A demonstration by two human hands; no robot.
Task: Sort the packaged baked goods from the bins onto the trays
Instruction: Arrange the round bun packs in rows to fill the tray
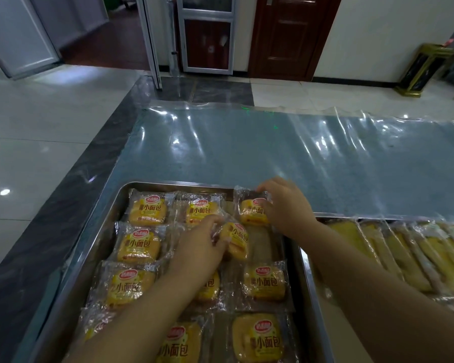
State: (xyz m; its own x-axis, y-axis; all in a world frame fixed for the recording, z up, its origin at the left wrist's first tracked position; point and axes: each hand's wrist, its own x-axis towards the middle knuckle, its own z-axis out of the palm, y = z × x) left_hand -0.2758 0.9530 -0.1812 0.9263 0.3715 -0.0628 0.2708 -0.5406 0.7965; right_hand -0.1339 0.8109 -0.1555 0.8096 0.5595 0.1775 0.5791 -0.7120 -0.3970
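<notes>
Tray (pixel 178 183): bare metal, steel-like, brushed, dull sheen, smooth walls. Mid pack (pixel 236 241) at tray centre & far pack (pixel 252 213) at tray's far right corner: clear plastic wrap, glossy, crinkled, printed label; bread inside looks soft, matt. Other packs in tray: same wrap. Desk (pixel 71 195) under tray: speckled stone-like top, w/ dark veined polished border left of tray. Film (pixel 246 142) beyond tray: clear plastic sheet over desk, v. glossy, wrinkled, strong glare. 2nd tray (pixel 308 271) right of tray: metal too. Its long cakes (pixel 393 247): clear shiny wrap. Floor (pixel 37 127) left of tray: pale tiles, polished, reflective. Door (pixel 286 35) far beyond tray: dark wood, semi-gloss.
</notes>
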